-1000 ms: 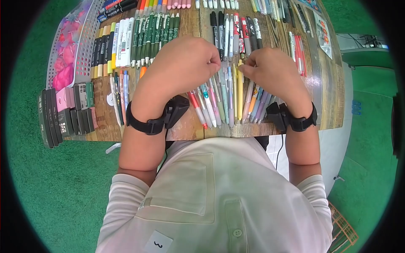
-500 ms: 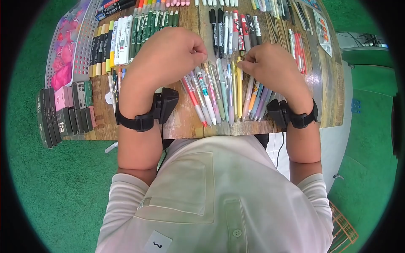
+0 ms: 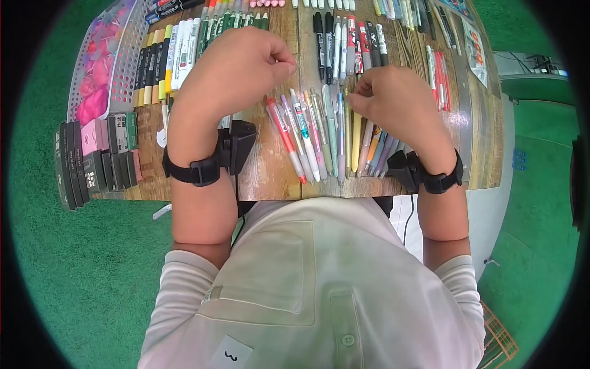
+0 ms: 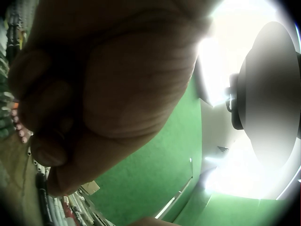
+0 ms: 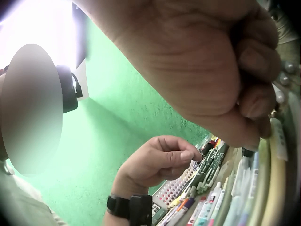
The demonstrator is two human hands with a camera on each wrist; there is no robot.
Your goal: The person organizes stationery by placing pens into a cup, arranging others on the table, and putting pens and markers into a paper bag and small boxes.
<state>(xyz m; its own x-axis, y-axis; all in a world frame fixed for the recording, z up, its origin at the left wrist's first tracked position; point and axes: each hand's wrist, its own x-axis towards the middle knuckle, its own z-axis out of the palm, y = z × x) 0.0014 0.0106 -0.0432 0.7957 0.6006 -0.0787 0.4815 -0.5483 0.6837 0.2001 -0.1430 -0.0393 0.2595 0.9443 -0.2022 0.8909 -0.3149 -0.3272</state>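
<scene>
In the head view my left hand [image 3: 243,67] hovers over the left-centre of the table, fingers loosely curled, nothing visible between them. Its curled fingers fill much of the left wrist view. Below and right of it lies a fanned row of pens, among them a red pen [image 3: 283,132] and a white pen with a teal label [image 3: 301,123]. My right hand [image 3: 396,92] bends over the row's far ends, thumb and fingertips pinching the top of a yellow pen [image 3: 356,144]. In the right wrist view this yellow pen [image 5: 278,165] runs up to the fingertips, which hide its tip.
Green pens [image 3: 228,21], white markers [image 3: 184,52] and black-and-beige markers [image 3: 147,67] stand in rows at the back left. Black, white and red pens [image 3: 351,46] lie beyond the hands. A white perforated basket [image 3: 121,74] and small dark boxes [image 3: 74,163] line the left edge.
My left hand has drawn back from the pens' far ends, moving left and away from my body. The right hand has stayed by the yellow pen, its fingertips now covering the pen's top.
</scene>
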